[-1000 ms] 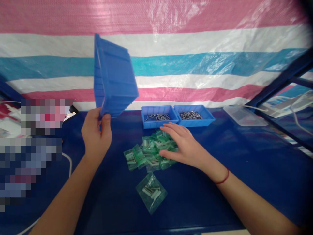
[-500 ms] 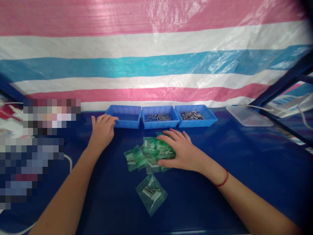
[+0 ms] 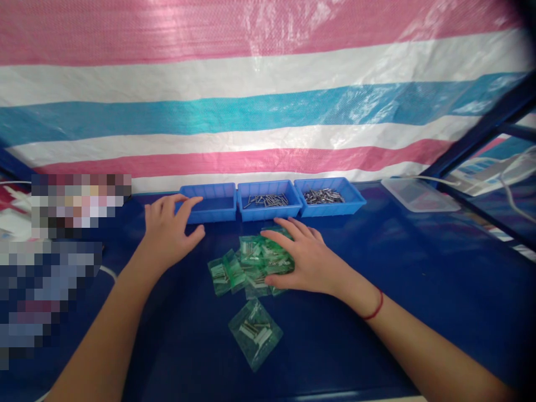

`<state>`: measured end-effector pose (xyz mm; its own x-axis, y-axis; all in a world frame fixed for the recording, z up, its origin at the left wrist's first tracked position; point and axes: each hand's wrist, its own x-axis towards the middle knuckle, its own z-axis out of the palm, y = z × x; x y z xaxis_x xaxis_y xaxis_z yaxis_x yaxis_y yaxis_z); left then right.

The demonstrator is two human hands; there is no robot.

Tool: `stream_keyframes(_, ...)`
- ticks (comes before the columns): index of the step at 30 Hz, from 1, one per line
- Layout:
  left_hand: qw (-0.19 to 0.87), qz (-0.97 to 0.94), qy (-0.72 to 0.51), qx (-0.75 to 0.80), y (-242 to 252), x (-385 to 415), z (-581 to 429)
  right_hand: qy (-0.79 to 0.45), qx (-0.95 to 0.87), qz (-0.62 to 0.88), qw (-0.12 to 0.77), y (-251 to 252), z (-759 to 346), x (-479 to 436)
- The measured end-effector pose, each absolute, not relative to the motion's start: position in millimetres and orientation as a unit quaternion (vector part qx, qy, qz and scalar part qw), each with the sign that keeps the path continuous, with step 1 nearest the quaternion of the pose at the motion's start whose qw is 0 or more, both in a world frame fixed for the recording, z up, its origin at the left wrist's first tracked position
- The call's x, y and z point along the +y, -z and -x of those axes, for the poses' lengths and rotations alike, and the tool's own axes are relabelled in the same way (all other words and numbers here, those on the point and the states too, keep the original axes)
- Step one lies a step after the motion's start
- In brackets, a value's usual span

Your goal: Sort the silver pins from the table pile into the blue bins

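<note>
Several small clear-green plastic bags (image 3: 251, 248) lie heaped on the blue table, with white plugs and metal screws inside. My right hand (image 3: 304, 254) rests over the right side of this heap, fingers spread, covering part of it. Closer to me lies a single bag (image 3: 255, 334), apart from the heap, holding similar pieces. My left hand (image 3: 170, 231) is open beside the left blue bin (image 3: 213, 216), its thumb and forefinger apart and nothing between them. Whether its fingertips touch the bin's edge, I cannot tell.
The middle blue bin (image 3: 270, 212) holds long screws, and the right blue bin (image 3: 335, 209) holds shorter metal pieces. Farther right lies a translucent plastic lid (image 3: 421, 195). A striped plastic sheet (image 3: 251, 117) hangs behind. White cables run at both sides; a blurred-out area covers the left.
My left hand has opened wider, its thumb now away from the fingers and lower. My right hand stays over the heap of bags. The whole view has shifted slightly.
</note>
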<state>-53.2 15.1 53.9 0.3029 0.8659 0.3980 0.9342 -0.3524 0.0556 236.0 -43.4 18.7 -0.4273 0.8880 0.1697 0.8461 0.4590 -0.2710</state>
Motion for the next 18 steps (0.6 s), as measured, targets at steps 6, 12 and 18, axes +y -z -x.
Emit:
stream_keyframes(6,-0.163,0.893,-0.028,-0.418,-54.8,-54.7,-0.3,-0.075,-0.846,0.515,0.119,-22.0,-234.3,-42.9)
stream_keyframes(12,-0.150,0.880,0.036,-0.450,-17.1,-51.2,-22.8,-0.057,-0.840,0.530,0.104,-25.4,-230.9,-45.4)
stream_keyframes(18,-0.134,0.882,0.146,-0.427,-7.2,-37.2,-23.7,-0.088,-0.828,0.535,0.140,-29.9,-237.7,-41.7)
